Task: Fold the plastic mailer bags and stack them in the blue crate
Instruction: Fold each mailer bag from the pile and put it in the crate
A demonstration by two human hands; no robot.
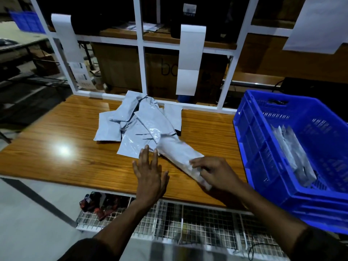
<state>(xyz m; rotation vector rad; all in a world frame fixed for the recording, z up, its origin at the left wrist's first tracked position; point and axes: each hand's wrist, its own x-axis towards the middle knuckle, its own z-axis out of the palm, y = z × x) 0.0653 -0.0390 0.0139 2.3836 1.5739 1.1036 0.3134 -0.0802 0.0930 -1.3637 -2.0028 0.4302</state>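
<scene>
A loose heap of grey plastic mailer bags (pixel 137 121) lies in the middle of the wooden table (pixel 66 144). One long mailer bag (pixel 177 151) stretches from the heap toward me. My right hand (pixel 214 174) pinches its near end with curled fingers. My left hand (pixel 150 176) is flat, fingers straight and spread, its fingertips at the edge of the bags. The blue crate (pixel 250 147) stands on the table at the right, with several folded grey bags (pixel 293 157) leaning inside it.
A white frame (pixel 143 72) rises along the table's back edge, with paper sheets (pixel 190 59) hanging from it and cardboard boxes behind. A wire mesh shelf (pixel 188 221) sits below the table's front edge. Another blue crate (pixel 26 21) is at the far left.
</scene>
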